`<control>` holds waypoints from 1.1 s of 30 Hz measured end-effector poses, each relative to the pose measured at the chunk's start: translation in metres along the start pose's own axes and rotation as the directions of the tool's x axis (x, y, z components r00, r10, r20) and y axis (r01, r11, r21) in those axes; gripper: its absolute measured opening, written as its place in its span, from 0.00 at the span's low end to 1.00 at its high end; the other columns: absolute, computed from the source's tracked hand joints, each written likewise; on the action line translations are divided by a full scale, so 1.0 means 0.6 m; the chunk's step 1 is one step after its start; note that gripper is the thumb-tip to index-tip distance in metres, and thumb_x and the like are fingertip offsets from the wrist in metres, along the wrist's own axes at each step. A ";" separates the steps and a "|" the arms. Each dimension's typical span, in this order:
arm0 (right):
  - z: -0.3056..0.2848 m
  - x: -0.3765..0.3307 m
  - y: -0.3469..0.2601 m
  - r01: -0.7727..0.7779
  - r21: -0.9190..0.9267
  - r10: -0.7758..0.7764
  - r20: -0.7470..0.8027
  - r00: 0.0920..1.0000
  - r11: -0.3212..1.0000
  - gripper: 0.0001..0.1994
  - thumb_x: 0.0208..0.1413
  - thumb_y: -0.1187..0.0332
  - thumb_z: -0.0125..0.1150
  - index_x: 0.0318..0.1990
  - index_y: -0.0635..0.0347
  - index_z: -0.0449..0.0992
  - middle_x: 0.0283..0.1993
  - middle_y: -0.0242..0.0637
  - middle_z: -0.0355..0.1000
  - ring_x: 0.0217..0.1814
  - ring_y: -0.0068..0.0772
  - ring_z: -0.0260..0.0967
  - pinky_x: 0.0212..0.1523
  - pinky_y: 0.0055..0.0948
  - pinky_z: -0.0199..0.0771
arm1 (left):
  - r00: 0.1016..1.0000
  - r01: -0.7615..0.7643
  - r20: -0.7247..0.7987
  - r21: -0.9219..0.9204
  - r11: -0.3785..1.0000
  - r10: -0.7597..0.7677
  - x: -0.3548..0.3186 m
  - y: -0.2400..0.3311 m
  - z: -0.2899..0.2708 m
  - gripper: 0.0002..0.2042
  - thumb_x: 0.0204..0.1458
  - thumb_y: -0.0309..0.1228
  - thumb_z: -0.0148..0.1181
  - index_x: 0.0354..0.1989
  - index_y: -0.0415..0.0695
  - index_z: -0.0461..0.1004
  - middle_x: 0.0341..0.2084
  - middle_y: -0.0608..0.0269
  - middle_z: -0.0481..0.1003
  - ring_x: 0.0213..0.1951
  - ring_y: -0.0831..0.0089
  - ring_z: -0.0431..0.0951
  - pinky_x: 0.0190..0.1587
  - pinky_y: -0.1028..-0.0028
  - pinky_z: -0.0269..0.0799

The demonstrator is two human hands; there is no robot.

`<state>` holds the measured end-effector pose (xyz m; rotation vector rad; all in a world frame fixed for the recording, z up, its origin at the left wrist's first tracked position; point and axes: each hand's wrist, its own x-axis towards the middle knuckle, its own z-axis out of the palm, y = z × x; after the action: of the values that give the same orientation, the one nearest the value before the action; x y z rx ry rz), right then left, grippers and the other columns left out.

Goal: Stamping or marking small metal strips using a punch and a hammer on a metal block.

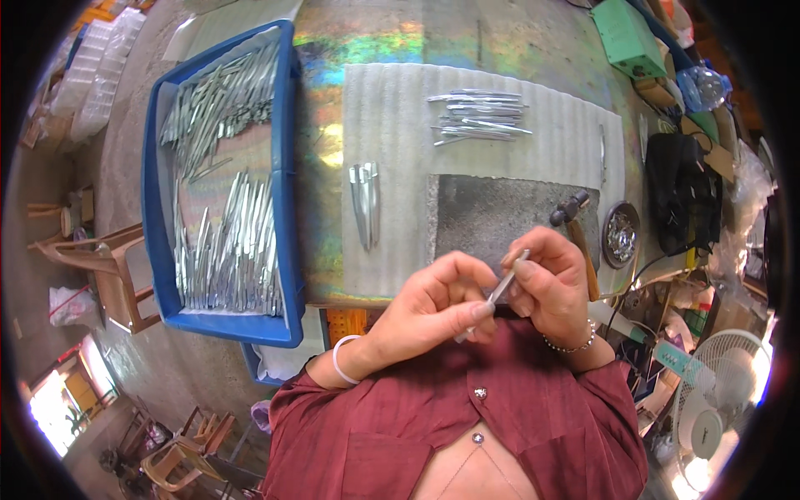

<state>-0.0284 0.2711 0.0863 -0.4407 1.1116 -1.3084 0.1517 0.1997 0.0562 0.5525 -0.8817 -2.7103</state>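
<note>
Close to my chest, my left hand (435,305) and my right hand (553,285) pinch one slim silver metal strip (502,288) between them. It slants, its upper end at the right fingertips and its lower part under the left thumb. Beyond my hands lies a dark flat plate (492,208) on a pale foam sheet (392,100). A stack of similar strips (479,115) rests at the sheet's far side. A few wider metal pieces (364,204) lie on its left part.
At left stands a blue tray (290,242) holding many metal strips (229,250) in two groups. A hammer (575,225) lies across the plate's right edge, beside a round dish (621,235) of small shiny bits. A green box (629,37), black bag (679,187) and fan (721,383) are at right.
</note>
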 end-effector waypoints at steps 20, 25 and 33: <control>-0.090 -0.055 -0.031 0.136 -0.767 -0.392 -0.160 0.906 0.627 0.08 0.53 0.80 0.55 0.41 0.68 0.72 0.33 0.33 0.70 0.30 0.17 0.65 0.31 0.15 0.65 | 0.606 0.341 -0.118 0.932 -0.123 0.787 0.057 0.036 -0.112 0.11 0.49 0.31 0.60 0.41 0.41 0.73 0.28 0.55 0.73 0.29 0.56 0.76 0.29 0.63 0.71; -0.115 -0.057 -0.033 0.093 -0.927 -0.506 -0.112 0.855 0.362 0.09 0.52 0.79 0.55 0.42 0.69 0.71 0.38 0.41 0.69 0.37 0.30 0.68 0.38 0.24 0.68 | 0.604 0.430 -0.147 0.888 -0.165 0.783 0.083 0.022 -0.132 0.12 0.49 0.31 0.60 0.42 0.42 0.72 0.29 0.55 0.73 0.29 0.56 0.76 0.30 0.63 0.71; -0.134 -0.047 -0.019 -0.016 -0.994 -0.511 0.043 0.858 -0.111 0.21 0.44 0.79 0.54 0.50 0.67 0.65 0.47 0.48 0.64 0.50 0.48 0.62 0.52 0.40 0.63 | 0.603 0.284 -0.123 0.956 -0.068 0.788 0.123 0.082 -0.079 0.09 0.49 0.29 0.59 0.39 0.43 0.74 0.32 0.55 0.72 0.30 0.54 0.75 0.30 0.63 0.71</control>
<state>-0.0980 0.3186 0.0699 -1.7112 2.4163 -0.5250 0.1103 0.1118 0.0302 1.2981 -2.1985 -0.5780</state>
